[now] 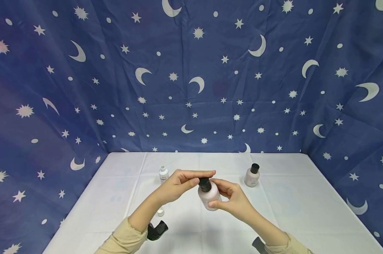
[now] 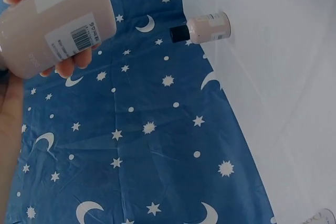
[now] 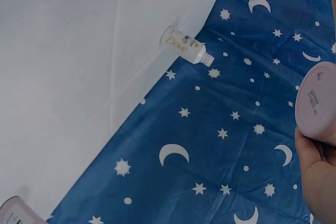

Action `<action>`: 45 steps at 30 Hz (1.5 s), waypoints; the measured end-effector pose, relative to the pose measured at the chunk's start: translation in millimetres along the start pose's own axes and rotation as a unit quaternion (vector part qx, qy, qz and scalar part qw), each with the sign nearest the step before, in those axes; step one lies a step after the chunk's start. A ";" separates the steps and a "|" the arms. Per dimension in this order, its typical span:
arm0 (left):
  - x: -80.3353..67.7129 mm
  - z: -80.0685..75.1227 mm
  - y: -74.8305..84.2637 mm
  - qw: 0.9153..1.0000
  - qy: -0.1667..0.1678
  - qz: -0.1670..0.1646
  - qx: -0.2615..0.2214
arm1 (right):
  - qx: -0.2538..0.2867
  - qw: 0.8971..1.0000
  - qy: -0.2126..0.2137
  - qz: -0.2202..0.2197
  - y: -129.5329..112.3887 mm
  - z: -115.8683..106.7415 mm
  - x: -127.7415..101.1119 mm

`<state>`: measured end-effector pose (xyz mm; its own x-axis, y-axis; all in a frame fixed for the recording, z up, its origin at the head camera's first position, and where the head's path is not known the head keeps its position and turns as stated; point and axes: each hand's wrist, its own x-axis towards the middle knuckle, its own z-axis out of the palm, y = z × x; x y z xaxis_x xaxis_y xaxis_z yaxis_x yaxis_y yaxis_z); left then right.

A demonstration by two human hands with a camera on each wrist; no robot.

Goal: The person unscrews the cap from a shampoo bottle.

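Both hands meet over the middle of the table on a pale pink bottle (image 1: 209, 197) with a black cap (image 1: 205, 184). My right hand (image 1: 237, 201) grips the bottle's body, thumb in front and fingers behind. With long fingers laid across the top and the thumb at the near side, my left hand (image 1: 176, 185) holds the cap. The bottle tilts; in the left wrist view its back label (image 2: 73, 35) with a barcode shows, and in the right wrist view its printed base (image 3: 315, 100) does.
A white Dove bottle (image 1: 163, 173) with a bare threaded neck stands behind my left hand. Nearer lies a small white cap (image 1: 160, 211). At the right back stands another pink bottle (image 1: 251, 177) with a black cap. A starry blue cloth (image 1: 191, 116) hangs around the white-covered table (image 1: 293, 201).
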<state>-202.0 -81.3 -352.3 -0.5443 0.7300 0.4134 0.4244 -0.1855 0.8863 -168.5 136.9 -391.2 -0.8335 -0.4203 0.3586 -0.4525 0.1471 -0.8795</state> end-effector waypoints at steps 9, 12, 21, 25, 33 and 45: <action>-2.4 6.7 3.7 0.996 0.080 -0.029 -0.028 | 0.000 1.000 -0.008 -0.026 0.5 0.8 -0.8; -1.0 11.5 4.6 0.992 0.119 -0.032 -0.016 | -0.003 1.000 -0.005 -0.025 0.2 1.2 -0.5; 5.0 25.5 7.0 0.976 0.192 -0.047 0.088 | -0.011 1.000 0.003 -0.010 0.5 2.7 0.6; 7.1 29.6 5.6 0.968 0.216 -0.052 0.115 | -0.007 1.000 0.005 -0.009 0.7 2.8 1.7; 4.8 22.8 2.1 0.976 0.191 -0.021 0.104 | -0.004 1.000 0.009 -0.006 0.8 2.2 2.7; -2.0 -3.2 -2.3 0.999 -0.026 0.020 -0.033 | 0.001 1.000 0.005 -0.006 1.8 -0.1 2.5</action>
<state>-204.2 -84.5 -354.5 -0.4898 0.7537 0.4382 0.3953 -0.2559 0.8822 -171.4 136.2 -391.9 -0.8310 -0.4128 0.3729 -0.4622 0.1394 -0.8758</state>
